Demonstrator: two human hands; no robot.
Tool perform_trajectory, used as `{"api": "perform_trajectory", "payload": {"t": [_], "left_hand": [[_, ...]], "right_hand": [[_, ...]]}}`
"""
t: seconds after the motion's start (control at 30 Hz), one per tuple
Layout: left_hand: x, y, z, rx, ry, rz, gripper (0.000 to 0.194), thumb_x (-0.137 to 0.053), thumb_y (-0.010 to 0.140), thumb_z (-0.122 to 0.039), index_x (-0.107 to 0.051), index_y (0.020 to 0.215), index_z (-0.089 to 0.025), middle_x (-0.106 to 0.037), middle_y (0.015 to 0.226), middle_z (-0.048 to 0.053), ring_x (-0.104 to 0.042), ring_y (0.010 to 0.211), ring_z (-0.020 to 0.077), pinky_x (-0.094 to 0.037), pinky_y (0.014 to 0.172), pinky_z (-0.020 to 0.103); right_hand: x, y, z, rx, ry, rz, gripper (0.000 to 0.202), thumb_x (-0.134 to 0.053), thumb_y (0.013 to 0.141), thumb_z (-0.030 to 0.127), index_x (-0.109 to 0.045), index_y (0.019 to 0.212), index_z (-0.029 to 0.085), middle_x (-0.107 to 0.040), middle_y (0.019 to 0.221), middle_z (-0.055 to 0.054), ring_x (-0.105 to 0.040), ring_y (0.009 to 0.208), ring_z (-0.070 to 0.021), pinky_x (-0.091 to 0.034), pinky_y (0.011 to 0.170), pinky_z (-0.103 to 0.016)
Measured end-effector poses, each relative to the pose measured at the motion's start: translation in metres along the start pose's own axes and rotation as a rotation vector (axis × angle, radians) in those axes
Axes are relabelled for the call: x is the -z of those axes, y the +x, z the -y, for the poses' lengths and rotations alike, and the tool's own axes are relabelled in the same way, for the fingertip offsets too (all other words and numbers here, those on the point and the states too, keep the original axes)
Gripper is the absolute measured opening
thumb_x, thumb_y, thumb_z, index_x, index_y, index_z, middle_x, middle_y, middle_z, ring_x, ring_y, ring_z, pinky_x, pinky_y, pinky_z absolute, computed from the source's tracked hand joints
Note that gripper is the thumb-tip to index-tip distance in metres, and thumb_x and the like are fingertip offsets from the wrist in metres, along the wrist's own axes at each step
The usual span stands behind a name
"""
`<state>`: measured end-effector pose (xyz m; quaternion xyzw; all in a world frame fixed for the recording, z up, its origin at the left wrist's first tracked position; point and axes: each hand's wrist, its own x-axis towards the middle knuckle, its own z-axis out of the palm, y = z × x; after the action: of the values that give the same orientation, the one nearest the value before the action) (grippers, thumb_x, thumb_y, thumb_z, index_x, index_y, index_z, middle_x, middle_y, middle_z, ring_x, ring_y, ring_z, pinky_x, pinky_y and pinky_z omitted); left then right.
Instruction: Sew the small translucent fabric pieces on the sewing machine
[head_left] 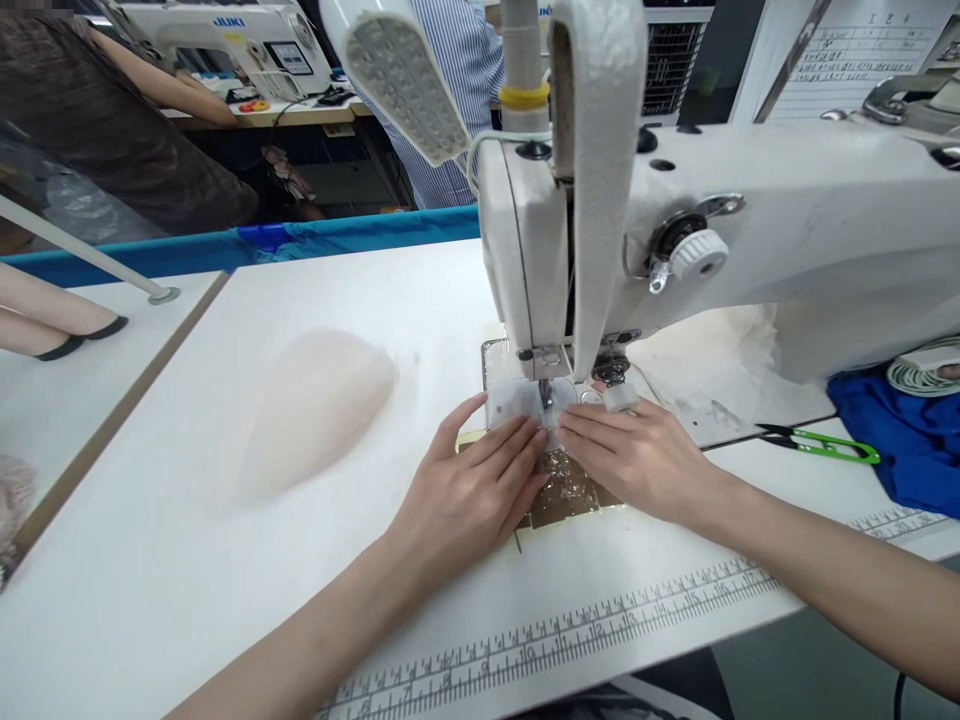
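My left hand (484, 480) lies with its fingers stretched out on a small, sheer whitish piece of fabric (514, 398) under the sewing machine's needle area. From the other side my right hand (641, 455) rests flat, its fingertips at the right edge of the same piece. The presser foot (546, 393) stands between the two sets of fingertips. Parts of the fabric are hidden under my fingers. Below them, brown tape (566, 490) covers the machine bed. The white sewing machine (540, 250) rises right above my hands.
A sheer beige rounded piece (322, 410) lies on the white table (187, 560) at left. Green-handled thread snips (832, 445) and blue cloth (892, 450) are at right. A printed ruler (525, 650) follows the front edge. Across the blue rail (360, 235), people sit near another machine (240, 40).
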<state>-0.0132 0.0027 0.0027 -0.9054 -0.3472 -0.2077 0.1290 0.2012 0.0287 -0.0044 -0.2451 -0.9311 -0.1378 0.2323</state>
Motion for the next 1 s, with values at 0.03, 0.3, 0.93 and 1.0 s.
{"api": "perform_trajectory", "payload": {"t": [0.03, 0.3, 0.93, 1.0], "left_hand": [[0.001, -0.001, -0.001, -0.001, 0.0, 0.008, 0.028, -0.053, 0.09, -0.02, -0.062, 0.115, -0.011, -0.069, 0.11, 0.011, -0.065, 0.105, 0.0225, -0.031, 0.109, 0.05], [-0.002, 0.0, 0.004, 0.012, 0.047, 0.021, 0.031, -0.049, 0.092, -0.025, -0.059, 0.118, -0.012, -0.066, 0.116, 0.012, -0.064, 0.107, 0.0246, -0.032, 0.106, 0.053], [-0.01, 0.006, 0.01, 0.082, 0.013, 0.017, 0.033, -0.048, 0.093, -0.031, -0.059, 0.119, -0.014, -0.065, 0.118, 0.012, -0.061, 0.111, 0.0243, -0.03, 0.107, 0.052], [-0.011, 0.007, 0.012, 0.097, -0.002, 0.018, 0.033, -0.048, 0.093, -0.032, -0.059, 0.12, -0.016, -0.065, 0.118, 0.011, -0.061, 0.111, 0.0246, -0.03, 0.107, 0.052]], "right_hand": [[0.0, 0.0, 0.0, -0.001, 0.001, -0.002, 0.024, -0.049, 0.088, 0.004, -0.069, 0.099, 0.01, -0.071, 0.104, -0.008, -0.067, 0.095, -0.0175, -0.046, 0.1, -0.038], [-0.002, 0.002, 0.002, -0.068, -0.002, 0.001, 0.024, -0.047, 0.094, 0.022, -0.069, 0.099, 0.011, -0.072, 0.102, -0.007, -0.067, 0.091, -0.0177, -0.046, 0.099, -0.038], [-0.007, 0.007, -0.003, -0.146, -0.059, 0.076, 0.027, -0.049, 0.094, 0.029, -0.067, 0.106, 0.014, -0.071, 0.105, -0.007, -0.064, 0.096, -0.0197, -0.04, 0.102, -0.042], [-0.006, 0.007, -0.005, -0.144, -0.068, 0.08, 0.027, -0.049, 0.094, 0.029, -0.067, 0.107, 0.014, -0.072, 0.103, -0.007, -0.064, 0.097, -0.0208, -0.039, 0.102, -0.043]]}}
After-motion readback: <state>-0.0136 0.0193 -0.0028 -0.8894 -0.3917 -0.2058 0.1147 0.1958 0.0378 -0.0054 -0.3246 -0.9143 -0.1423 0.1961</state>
